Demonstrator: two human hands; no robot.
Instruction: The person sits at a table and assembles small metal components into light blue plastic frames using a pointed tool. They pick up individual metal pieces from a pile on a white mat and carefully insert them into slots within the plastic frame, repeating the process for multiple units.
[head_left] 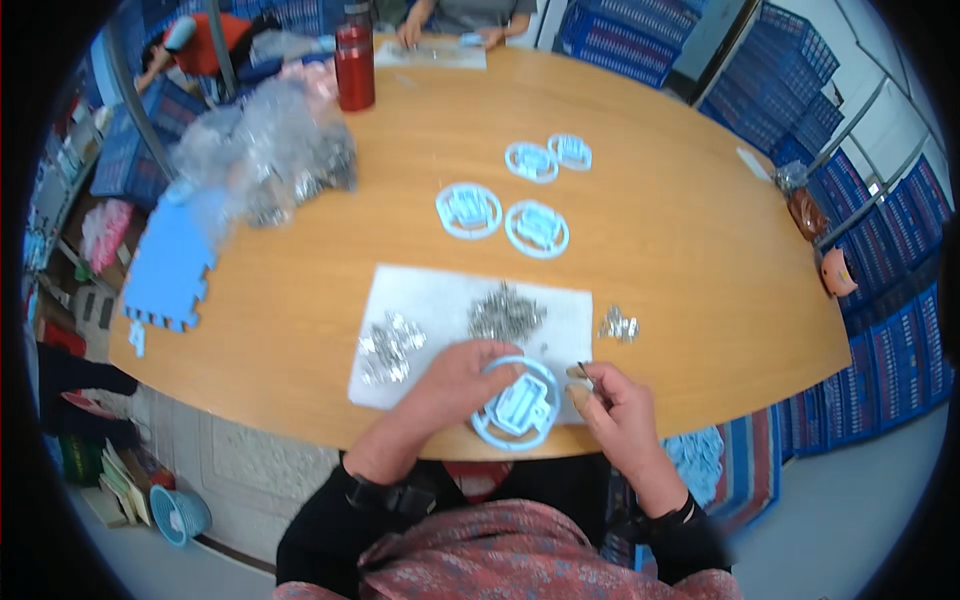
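Note:
My left hand [455, 382] is closed on the edge of a light-blue round plastic part [518, 405], its thumb lying over the rim. This part is a ring with a box-shaped frame inside, held tilted at the table's near edge. To its right, my right hand [622, 412] is pinched, with a small dark piece [584, 370] at the fingertips, too small to name. Both hands are over a white sheet [440, 290]. On that sheet lie a heap of small grey metal pieces [505, 314] and a looser pile of shiny silver pieces [391, 347].
A few more silver pieces [619, 325] lie right of the sheet. Several matching blue rings [468, 210] rest farther back. At the left are plastic bags [265, 150] and a blue foam mat [172, 262]. A red bottle [355, 70] stands behind; another person's hands [410, 32] work across the table.

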